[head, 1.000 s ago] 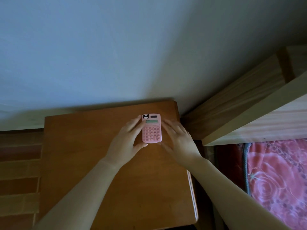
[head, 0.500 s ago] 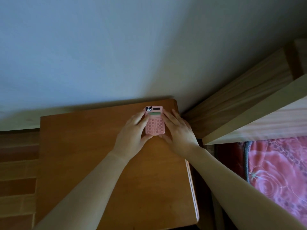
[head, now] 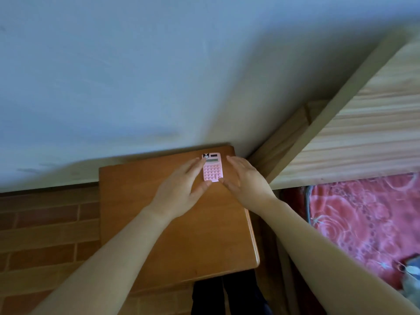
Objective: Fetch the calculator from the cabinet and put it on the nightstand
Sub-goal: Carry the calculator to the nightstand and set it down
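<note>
My left grip (head: 179, 192) and right grip (head: 246, 181) have loosened — fingers straight, flanking the calculator (head: 212, 170), now flat on the bench (head: 209, 235) at frame centre — placement looks done.

Pale wall (head: 136, 76), brick floor (head: 45, 223), perhaps a bed frame (head: 375, 133).

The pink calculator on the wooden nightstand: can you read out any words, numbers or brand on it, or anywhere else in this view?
Keys of the pink calculator: too small and blurred to read.
Display: no digits legible.
Sticker at its top left corner: a black cartoon face, no words legible.
Red bedspread: floral pattern only, no text.
</note>
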`<state>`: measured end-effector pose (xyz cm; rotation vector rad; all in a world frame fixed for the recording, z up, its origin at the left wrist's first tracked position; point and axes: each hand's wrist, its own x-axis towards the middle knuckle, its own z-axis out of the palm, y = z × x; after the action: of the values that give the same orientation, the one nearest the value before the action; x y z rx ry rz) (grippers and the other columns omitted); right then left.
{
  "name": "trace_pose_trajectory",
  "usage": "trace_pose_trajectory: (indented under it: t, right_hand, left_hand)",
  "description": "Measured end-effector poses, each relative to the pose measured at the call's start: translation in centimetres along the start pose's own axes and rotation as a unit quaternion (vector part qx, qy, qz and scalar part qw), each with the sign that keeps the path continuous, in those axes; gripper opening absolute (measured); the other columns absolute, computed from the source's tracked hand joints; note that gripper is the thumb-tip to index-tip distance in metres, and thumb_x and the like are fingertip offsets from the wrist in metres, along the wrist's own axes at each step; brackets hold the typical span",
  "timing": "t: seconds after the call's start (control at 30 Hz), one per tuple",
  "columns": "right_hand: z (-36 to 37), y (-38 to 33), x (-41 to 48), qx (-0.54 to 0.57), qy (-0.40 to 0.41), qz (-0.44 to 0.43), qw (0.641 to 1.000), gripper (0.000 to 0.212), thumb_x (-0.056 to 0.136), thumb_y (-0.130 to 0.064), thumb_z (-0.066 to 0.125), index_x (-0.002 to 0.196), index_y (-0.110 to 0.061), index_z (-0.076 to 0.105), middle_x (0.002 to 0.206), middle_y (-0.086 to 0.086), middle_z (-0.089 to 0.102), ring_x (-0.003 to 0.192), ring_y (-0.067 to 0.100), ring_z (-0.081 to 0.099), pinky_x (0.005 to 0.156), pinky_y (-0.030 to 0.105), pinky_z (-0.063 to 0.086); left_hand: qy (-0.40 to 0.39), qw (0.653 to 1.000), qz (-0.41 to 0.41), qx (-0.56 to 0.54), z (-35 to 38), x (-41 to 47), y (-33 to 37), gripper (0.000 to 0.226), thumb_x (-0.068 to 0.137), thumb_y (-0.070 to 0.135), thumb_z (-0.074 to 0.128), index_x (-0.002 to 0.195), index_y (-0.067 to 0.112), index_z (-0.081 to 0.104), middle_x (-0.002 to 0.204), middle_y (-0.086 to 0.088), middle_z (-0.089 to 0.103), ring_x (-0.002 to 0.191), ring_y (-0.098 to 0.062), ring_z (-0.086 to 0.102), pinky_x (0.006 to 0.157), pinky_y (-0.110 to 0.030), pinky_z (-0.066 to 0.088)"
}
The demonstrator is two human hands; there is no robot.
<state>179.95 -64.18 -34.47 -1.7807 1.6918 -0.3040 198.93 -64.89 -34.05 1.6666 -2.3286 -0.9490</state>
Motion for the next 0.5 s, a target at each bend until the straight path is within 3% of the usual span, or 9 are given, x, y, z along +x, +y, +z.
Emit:
trace_pose_trajectory:
  t: [0.17,0.3,0.4,0.5]
  right_hand:
    - [-6.3,-5.7,-5.9,0.028,0.011,-0.016,0.999,0.059,0.089,-0.035,0.057,0.141,-0.022,0.031,0.143,-0.002,0.041,0.128,0.012,0.038,0.095,0.015,0.027]
    - [-10.6,-9.9,-10.9,0.033,0.034,-0.029,0.998,0.06,0.088,-0.039,0.056,0.14,-0.024,0.031,0.144,-0.006,0.039,0.128,0.006,0.036,0.094,0.01,0.022]
    - [-13.5,-12.5,-13.9,0.029,0.04,-0.04,0.998,0.061,0.088,-0.04,0.055,0.141,-0.023,0.03,0.145,-0.005,0.037,0.13,0.008,0.034,0.097,0.015,0.023]
    - [-15.9,-14.5,-16.5,0.01,0.059,-0.067,0.996,0.06,0.088,-0.042,0.054,0.14,-0.023,0.031,0.145,-0.005,0.038,0.13,0.009,0.035,0.099,0.016,0.024]
  left_hand:
    - [0.026,0.999,0.027,-0.026,-6.4,-4.4,5.2,0.058,0.09,0.048,0.042,0.143,0.033,0.024,0.151,0.009,0.028,0.136,-0.006,0.024,0.104,-0.019,0.021]
    - [0.054,0.997,0.029,-0.052,-11.0,-8.8,9.5,0.056,0.091,0.047,0.041,0.142,0.033,0.024,0.15,0.01,0.029,0.135,-0.002,0.024,0.102,-0.017,0.02]
    - [0.082,0.992,0.031,-0.086,-13.8,-11.7,12.7,0.055,0.09,0.05,0.039,0.141,0.033,0.028,0.149,0.01,0.031,0.131,0.004,0.024,0.102,-0.017,0.021]
    - [0.1,0.986,0.024,-0.13,-15.9,-14.6,15.4,0.059,0.083,0.061,0.032,0.138,0.04,0.029,0.148,0.013,0.031,0.134,-0.002,0.027,0.102,-0.022,0.026]
